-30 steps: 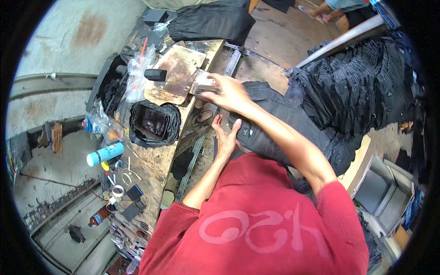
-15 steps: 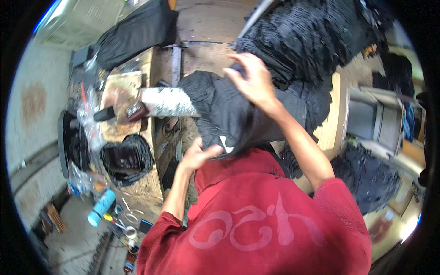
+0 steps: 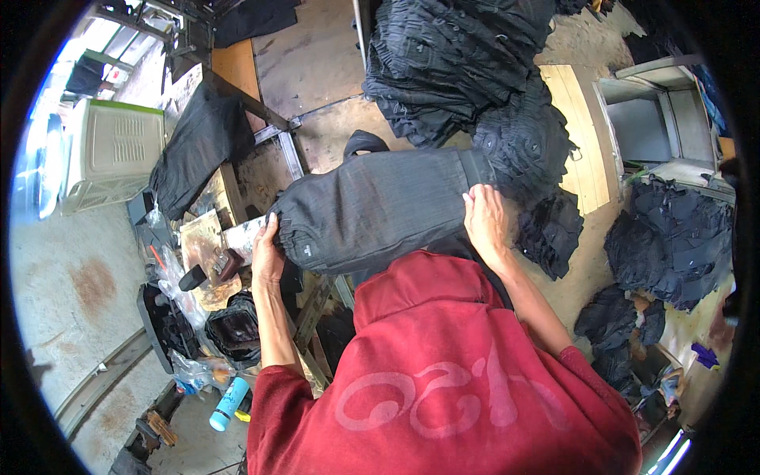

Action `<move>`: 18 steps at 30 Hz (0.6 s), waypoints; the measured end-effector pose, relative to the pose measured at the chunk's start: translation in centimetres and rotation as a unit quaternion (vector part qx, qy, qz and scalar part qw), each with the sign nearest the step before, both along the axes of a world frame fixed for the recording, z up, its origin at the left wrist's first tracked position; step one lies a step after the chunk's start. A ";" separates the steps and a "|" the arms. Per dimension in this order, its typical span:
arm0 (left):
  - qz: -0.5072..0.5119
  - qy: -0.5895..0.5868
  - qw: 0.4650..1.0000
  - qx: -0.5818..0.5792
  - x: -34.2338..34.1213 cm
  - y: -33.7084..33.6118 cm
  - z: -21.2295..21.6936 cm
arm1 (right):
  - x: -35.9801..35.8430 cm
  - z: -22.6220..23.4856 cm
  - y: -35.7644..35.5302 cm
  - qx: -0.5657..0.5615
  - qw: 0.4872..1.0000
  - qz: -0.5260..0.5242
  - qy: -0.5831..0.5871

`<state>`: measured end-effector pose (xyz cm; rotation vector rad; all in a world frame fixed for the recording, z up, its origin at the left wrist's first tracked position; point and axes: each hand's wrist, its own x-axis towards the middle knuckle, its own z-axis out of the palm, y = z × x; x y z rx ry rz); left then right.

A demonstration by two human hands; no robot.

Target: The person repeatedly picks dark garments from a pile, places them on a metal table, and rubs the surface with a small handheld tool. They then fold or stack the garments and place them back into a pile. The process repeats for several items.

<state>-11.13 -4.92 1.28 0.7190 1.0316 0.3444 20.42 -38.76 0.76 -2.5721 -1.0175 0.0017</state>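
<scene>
A pair of black trousers (image 3: 380, 210) lies stretched crosswise in front of me, its gathered end to the left with a small pale tag near it. My left hand (image 3: 267, 255) is closed on that gathered edge, the thumb over the cloth. At the other end my right hand (image 3: 486, 223) pinches the near edge beside a flat dark band. Under the left end a pale speckled board (image 3: 240, 236) shows in part; the trousers and my hand hide the rest. A loop of black cloth (image 3: 366, 142) sticks out beyond the far edge.
Heaped black garments (image 3: 443, 71) rise at the far side, with more dark cloth (image 3: 673, 237) at right. To the left are a stained wooden board (image 3: 204, 231) with small dark blocks, a dark-lined container (image 3: 236, 326) and a turquoise bottle (image 3: 228, 405). A metal frame (image 3: 290, 154) stands beyond.
The trousers went from bunched to spread out flat. My right hand dropped from above the cloth to its right edge; my left hand moved left to the gathered end. The view has shifted.
</scene>
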 end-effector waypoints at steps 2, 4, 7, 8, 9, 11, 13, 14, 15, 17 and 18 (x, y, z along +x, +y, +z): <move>0.019 0.053 0.997 0.057 1.0 -1.4 0.8 | 1.4 0.4 -1.0 -0.041 0.999 0.010 -0.003; -0.003 0.043 0.996 0.083 2.9 -3.7 1.2 | 3.7 0.2 -3.0 -0.100 0.995 -0.010 -0.016; -0.013 0.042 0.995 0.091 6.8 -8.5 1.8 | 9.0 -1.5 -7.0 -0.066 0.997 -0.026 -0.025; -0.042 0.069 0.986 0.147 8.4 -10.2 1.7 | 10.2 -2.1 -8.8 -0.072 0.997 -0.033 -0.012; -0.076 0.098 0.967 0.221 10.1 -12.0 1.7 | 11.1 -2.7 -10.7 -0.089 0.995 -0.044 0.016; -0.017 0.105 0.987 0.117 13.3 -14.8 2.0 | 12.4 -4.6 -14.0 -0.090 0.993 -0.071 0.032; -0.017 -0.019 0.999 -0.037 15.7 -19.3 2.8 | 14.2 -6.5 -18.5 -0.043 0.993 -0.107 0.022; -0.048 -0.003 0.998 -0.051 17.4 -21.8 2.8 | 15.2 -7.5 -20.9 -0.064 0.988 -0.137 0.034; -0.067 0.034 0.995 -0.069 19.1 -24.4 2.8 | 16.4 -8.4 -23.3 -0.095 0.981 -0.158 0.065; -0.111 0.072 0.991 -0.006 22.8 -29.8 2.7 | 18.3 -9.6 -27.9 -0.185 0.949 -0.203 0.153; -0.159 0.036 0.987 0.003 24.7 -31.8 2.6 | 19.1 -9.7 -30.2 -0.161 0.958 -0.204 0.119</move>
